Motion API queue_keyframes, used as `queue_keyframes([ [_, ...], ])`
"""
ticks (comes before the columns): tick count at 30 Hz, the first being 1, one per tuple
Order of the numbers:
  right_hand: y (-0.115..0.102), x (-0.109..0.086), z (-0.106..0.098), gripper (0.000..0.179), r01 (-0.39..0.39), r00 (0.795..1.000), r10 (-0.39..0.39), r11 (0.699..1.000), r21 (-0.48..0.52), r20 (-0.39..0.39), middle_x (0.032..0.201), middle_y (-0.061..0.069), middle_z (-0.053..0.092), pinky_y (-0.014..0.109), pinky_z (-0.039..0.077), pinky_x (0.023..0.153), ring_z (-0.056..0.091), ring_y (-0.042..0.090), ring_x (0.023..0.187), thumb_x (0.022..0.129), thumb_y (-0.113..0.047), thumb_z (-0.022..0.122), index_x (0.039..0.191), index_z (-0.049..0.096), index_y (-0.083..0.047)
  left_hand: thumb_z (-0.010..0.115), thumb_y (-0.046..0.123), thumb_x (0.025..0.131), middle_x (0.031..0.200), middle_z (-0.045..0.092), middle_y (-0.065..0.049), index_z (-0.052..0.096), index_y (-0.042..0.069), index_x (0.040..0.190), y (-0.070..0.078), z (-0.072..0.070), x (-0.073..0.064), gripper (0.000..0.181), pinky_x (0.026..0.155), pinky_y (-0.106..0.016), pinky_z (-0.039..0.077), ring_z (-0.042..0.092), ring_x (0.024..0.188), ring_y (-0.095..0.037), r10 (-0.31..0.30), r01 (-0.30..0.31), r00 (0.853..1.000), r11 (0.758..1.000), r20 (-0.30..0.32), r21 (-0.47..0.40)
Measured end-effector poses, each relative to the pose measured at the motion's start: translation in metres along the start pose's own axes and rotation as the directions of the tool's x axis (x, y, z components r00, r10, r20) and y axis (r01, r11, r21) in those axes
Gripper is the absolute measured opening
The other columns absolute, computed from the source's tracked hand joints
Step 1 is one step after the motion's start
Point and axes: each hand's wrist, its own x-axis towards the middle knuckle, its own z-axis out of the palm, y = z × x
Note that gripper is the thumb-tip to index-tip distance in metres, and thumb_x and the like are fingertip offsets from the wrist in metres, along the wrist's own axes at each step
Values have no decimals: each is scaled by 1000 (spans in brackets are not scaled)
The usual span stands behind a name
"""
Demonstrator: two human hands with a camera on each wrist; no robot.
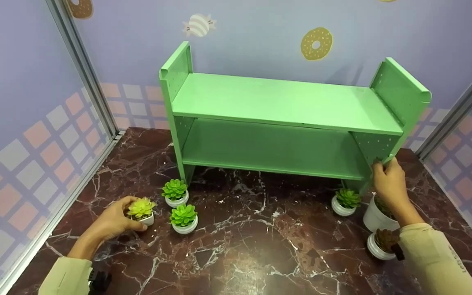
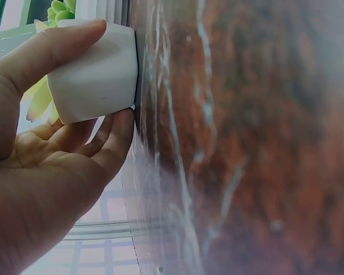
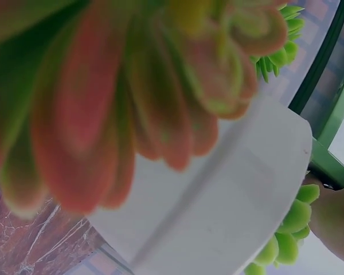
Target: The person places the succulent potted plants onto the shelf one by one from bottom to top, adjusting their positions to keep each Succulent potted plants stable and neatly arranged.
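Note:
My left hand (image 1: 115,217) holds a small yellow-green potted succulent (image 1: 141,209) at the table's left. In the left wrist view, the thumb lies on one side of its white angular pot (image 2: 94,71) and the fingers on the other, with the pot's base at the table surface. Toward the right, my right hand (image 1: 391,188) grips the front edge of the side panel of a green two-tier shelf (image 1: 285,100). Only part of that hand shows in the right wrist view, where a reddish-green succulent (image 3: 86,114) blocks much of the frame.
Two green succulents (image 1: 175,190) in round white pots stand by the shelf's left leg. Near its right leg are another green succulent (image 1: 347,200), a larger white pot (image 1: 377,217) and a dark reddish succulent (image 1: 384,241). Patterned walls (image 1: 252,37) enclose the dark marbled table (image 1: 236,254).

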Motion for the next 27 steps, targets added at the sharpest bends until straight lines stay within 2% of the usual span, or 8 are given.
queue_keyframes([
  [9, 0, 1, 1, 33, 9, 1000, -9, 1000, -1, -3, 98, 26, 55, 39, 37, 69, 50, 34, 83, 102, -18, 37, 113, 48, 11, 90, 18, 67, 108, 61, -14, 51, -2, 130, 3, 0, 2, 77, 78, -38, 45, 56, 89, -26, -28, 30, 999, 998, -32, 59],
  [19, 0, 1, 0, 38, 8, 1000, -8, 1000, 5, 18, 103, 29, 56, 40, 39, 70, 52, 34, 87, 103, -22, 36, 119, 47, 11, 90, 31, 68, 117, 59, -20, 49, -3, 133, 6, 0, -4, 84, 87, -49, 43, 56, 99, -31, -34, 43, 997, 992, -76, 120],
  [27, 4, 1, 0, 41, -4, 999, 3, 1000, 24, 43, 112, 35, 54, 51, 39, 74, 52, 41, 95, 103, -22, 34, 123, 45, 12, 89, 35, 71, 120, 58, -21, 48, 0, 137, 10, -1, -6, 85, 91, -51, 40, 53, 107, -34, -28, 36, 994, 996, -103, 80],
])
